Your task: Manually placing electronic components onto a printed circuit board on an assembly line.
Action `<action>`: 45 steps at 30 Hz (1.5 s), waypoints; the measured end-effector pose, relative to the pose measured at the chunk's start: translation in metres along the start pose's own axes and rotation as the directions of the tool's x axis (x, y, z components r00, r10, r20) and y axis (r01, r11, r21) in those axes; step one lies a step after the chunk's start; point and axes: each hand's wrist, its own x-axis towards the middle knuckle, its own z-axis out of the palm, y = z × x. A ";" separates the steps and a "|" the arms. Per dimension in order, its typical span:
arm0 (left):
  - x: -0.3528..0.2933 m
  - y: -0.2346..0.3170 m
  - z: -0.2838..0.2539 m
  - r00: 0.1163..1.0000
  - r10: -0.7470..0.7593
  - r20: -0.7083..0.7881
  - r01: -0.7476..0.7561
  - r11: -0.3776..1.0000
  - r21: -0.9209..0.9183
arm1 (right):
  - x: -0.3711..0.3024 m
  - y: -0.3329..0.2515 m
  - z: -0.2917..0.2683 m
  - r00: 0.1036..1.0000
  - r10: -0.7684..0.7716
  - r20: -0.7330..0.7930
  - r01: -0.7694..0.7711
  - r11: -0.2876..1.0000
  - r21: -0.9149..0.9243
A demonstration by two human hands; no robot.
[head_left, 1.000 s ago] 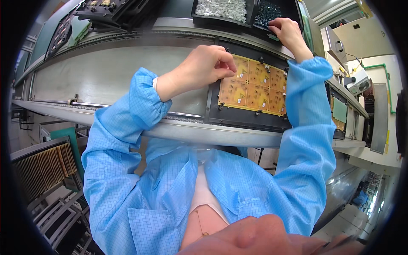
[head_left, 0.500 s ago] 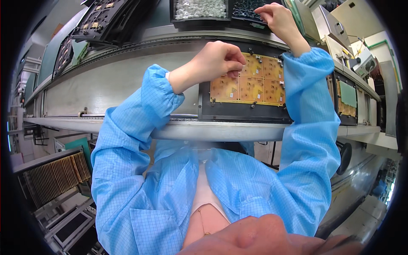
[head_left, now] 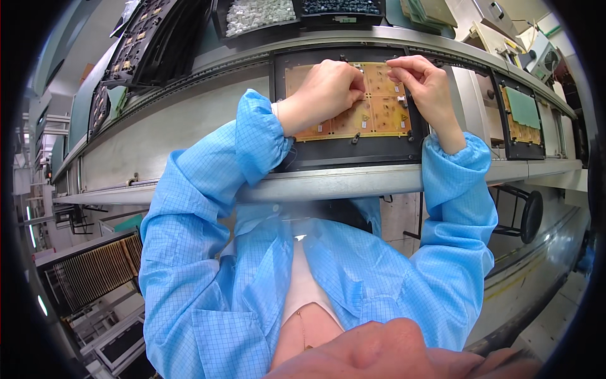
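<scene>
A yellow-orange circuit board panel (head_left: 390, 121), divided into several boards, lies in a black carrier frame (head_left: 328, 154) on the rail line before me. My left hand (head_left: 329, 90) is over the panel's middle, fingers curled and closed close to its surface; their tips are partly hidden. Above the panel's right side, my right hand (head_left: 430, 88) pinches thumb and fingers together. Anything in either pinch is too small or hidden to name. A small white part (head_left: 402, 101) sits at the panel's right edge, below the right fingertips.
Beyond the rail stand a bin of white parts (head_left: 260, 15) and a bin of dark blue parts (head_left: 341, 7). Stacked black carriers (head_left: 142, 47) lean at the far left. Another carrier with a green sheet (head_left: 522, 108) sits to the right. A metal rail (head_left: 341, 183) runs along the near edge.
My right hand has come back from the dark parts bin to the panel's right side. The left hand stays closed over the panel. The whole view has shifted a little.
</scene>
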 end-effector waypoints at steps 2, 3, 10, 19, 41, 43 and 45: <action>0.001 0.000 0.001 1.000 0.015 -0.015 -0.015 0.999 0.045 | 0.001 -0.003 0.001 1.000 -0.013 -0.008 0.013 1.000 0.017; 0.001 0.002 0.001 1.000 0.016 -0.012 -0.015 0.999 0.046 | 0.001 -0.005 0.001 1.000 -0.027 -0.016 0.028 0.999 0.032; -0.004 0.001 0.007 0.997 0.067 -0.042 -0.062 0.993 0.102 | -0.003 -0.007 0.003 0.999 -0.028 -0.033 0.028 1.000 0.004; -0.012 0.007 0.021 0.971 0.196 -0.134 -0.163 0.961 0.224 | -0.006 -0.005 0.002 0.999 -0.034 -0.035 0.033 0.999 -0.027; -0.003 0.008 0.029 0.954 0.269 -0.134 -0.210 0.916 0.343 | -0.006 0.001 -0.007 0.997 0.022 -0.081 -0.022 1.000 -0.008; -0.002 0.009 0.027 0.961 0.251 -0.115 -0.204 0.926 0.319 | -0.008 0.002 -0.007 0.995 0.052 -0.088 -0.053 0.999 -0.008; -0.001 0.011 0.025 0.967 0.236 -0.095 -0.199 0.935 0.294 | -0.011 0.005 -0.007 0.995 0.022 -0.095 -0.021 1.000 0.018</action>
